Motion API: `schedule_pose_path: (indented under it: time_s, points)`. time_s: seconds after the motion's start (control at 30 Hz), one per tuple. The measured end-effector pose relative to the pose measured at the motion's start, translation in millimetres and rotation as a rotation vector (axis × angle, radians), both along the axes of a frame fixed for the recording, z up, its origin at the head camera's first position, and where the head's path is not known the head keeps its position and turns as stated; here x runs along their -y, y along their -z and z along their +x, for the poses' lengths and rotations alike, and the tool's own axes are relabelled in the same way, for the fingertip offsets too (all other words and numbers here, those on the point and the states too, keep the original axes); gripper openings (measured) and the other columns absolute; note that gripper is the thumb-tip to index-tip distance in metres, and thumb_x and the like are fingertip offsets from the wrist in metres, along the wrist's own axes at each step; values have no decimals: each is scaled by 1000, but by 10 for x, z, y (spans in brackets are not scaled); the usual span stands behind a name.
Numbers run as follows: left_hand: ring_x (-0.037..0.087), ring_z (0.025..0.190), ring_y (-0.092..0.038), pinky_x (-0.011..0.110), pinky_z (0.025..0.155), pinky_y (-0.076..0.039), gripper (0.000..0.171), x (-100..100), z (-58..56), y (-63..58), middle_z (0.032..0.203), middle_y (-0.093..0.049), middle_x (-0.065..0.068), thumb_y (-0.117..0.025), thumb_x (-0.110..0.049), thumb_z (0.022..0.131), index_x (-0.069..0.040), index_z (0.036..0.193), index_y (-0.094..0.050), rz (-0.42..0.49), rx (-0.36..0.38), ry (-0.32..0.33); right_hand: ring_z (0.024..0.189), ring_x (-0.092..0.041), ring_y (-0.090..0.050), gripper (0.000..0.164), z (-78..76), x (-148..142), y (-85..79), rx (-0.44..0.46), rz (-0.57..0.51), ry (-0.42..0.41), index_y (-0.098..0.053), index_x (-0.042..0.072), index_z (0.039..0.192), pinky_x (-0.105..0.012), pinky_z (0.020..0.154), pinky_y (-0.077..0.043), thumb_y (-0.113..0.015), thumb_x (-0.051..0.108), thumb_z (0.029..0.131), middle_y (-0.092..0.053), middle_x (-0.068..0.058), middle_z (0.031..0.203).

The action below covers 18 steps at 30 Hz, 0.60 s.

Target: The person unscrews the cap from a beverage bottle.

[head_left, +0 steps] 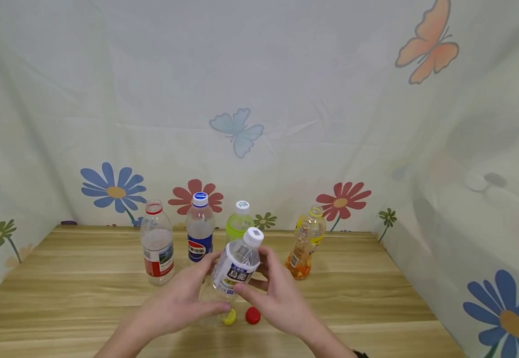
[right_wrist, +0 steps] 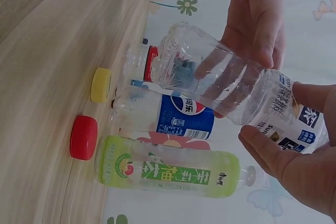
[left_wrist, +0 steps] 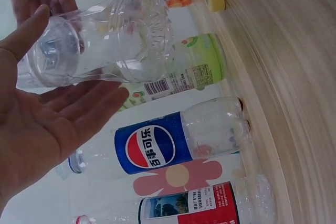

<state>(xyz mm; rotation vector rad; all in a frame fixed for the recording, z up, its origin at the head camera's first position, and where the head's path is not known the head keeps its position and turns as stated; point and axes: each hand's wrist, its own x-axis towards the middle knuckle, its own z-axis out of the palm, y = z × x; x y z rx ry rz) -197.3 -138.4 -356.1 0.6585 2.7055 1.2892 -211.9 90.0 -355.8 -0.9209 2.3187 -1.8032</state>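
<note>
A clear plastic bottle (head_left: 237, 268) with a white cap and a white Suntory label is held tilted above the table, its cap end up. My right hand (head_left: 282, 298) grips it at the label, thumb on the near side and fingers round the far side. Alongside the bottle's other side is my left hand (head_left: 183, 298), its fingers and thumb fairly straight; the bottle partly hides those fingers. Below, a yellow cap (right_wrist: 101, 84) and a red cap (right_wrist: 84, 137) lie on the table.
Behind the hands stand a capless red-label bottle (head_left: 158, 248), a capped Pepsi bottle (head_left: 200, 233) and a capped green-label bottle (right_wrist: 168, 167). To the right is a capless bottle (head_left: 305, 243) with an orange-and-yellow label. A flowered curtain (head_left: 259, 74) encloses the wooden table (head_left: 85, 293).
</note>
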Motion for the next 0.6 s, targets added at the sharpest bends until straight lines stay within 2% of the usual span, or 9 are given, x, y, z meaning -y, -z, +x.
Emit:
schedule_pose_path:
  time_s: [0.23,0.4,0.5,0.6]
  points:
    - [14,119,-55,28,92,-48,89,-13,-21,28,135,-51,-10,-71,-56,82,-20,152,-30,1,-21,63,121,-24,-55,67,21,2,2,-1,-1,17,-33,11,143,-28,90,-49,-74,20,90,-49,-5,134]
    - [11,117,-56,24,91,-47,83,1,-27,33,131,-52,-12,-72,-54,83,-20,149,-34,5,-46,63,119,-24,-56,66,18,-1,-2,-5,-1,3,-34,11,143,-30,89,-50,-73,20,91,-49,-3,133]
    - [11,115,-57,26,92,-47,82,15,-22,22,130,-53,-13,-73,-54,82,-20,147,-37,-23,-70,46,117,-23,-56,61,7,-21,-17,-65,-2,20,-37,12,141,-31,87,-51,-72,20,92,-52,-2,130]
    - [11,116,-56,31,94,-47,81,30,-19,11,129,-53,-12,-75,-53,81,-19,146,-39,-67,-84,25,113,-22,-57,53,-4,-48,-41,-149,13,80,-42,15,138,-31,83,-53,-70,21,94,-54,0,126]
